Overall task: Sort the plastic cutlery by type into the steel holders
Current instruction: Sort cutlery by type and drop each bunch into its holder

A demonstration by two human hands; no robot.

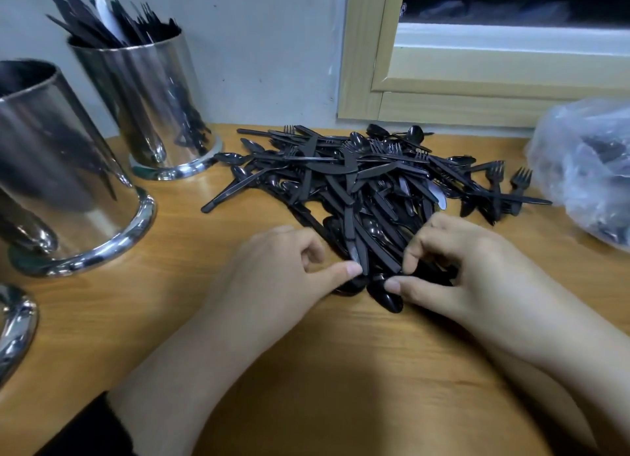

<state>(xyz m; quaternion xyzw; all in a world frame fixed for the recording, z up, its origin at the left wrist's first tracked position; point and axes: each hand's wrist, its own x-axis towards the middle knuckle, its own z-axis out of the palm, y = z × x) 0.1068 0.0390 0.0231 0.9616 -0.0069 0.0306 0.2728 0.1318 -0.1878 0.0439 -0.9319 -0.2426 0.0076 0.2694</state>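
A heap of black plastic cutlery [368, 179], knives, forks and spoons mixed, lies in the middle of the wooden table [306, 370]. My left hand [283, 268] is at the heap's near edge, fingers curled, thumb touching a black knife [351, 230]. My right hand [456, 264] pinches a bunch of black spoons [388, 295] at the heap's front. A steel holder [150, 104] at the back left is full of knives. A second steel holder [58, 172] stands nearer on the left, its contents hidden. The base of a third holder [13, 322] shows at the left edge.
A clear plastic bag [586, 169] with more black cutlery lies at the right edge. A wall and a wooden window frame [443, 104] close off the back of the table. Bare wood lies between my forearms.
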